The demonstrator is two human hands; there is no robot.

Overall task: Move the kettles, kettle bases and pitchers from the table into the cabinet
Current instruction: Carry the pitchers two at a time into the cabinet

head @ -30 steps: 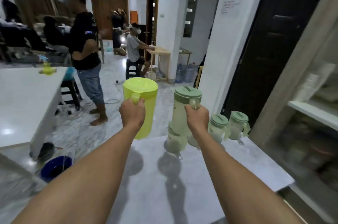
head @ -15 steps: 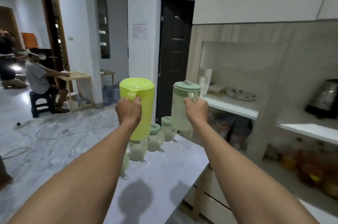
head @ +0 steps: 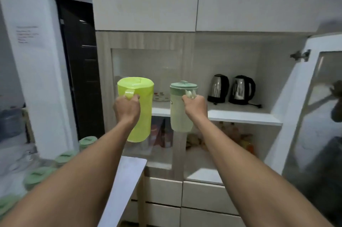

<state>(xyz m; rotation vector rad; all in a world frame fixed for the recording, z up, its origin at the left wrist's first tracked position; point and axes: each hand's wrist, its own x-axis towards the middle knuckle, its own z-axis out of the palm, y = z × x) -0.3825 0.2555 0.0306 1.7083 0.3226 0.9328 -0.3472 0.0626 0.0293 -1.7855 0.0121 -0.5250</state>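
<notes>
My left hand (head: 126, 109) grips the handle of a bright yellow-green pitcher (head: 140, 108), held upright in the air before the cabinet. A pale green pitcher (head: 180, 113) with a darker green lid hangs from my right hand (head: 196, 107), which grips its handle. Both pitchers are level with the white cabinet shelf (head: 240, 115). Two steel kettles with black handles (head: 218, 88) (head: 241, 89) stand on black bases at the back of that shelf. Several more green-lidded pitchers (head: 63, 158) stand on the table (head: 125, 175) at lower left.
The cabinet's glass door (head: 314, 115) stands swung open at the right. A patterned plate (head: 162, 97) lies on the shelf behind the yellow pitcher. Packets fill the lower shelf, with drawers below. A dark doorway (head: 79, 63) is at the left.
The view has swung right from the room to face the cabinet. Both pitchers, still gripped by my hands, are now in front of the shelf with the kettles.
</notes>
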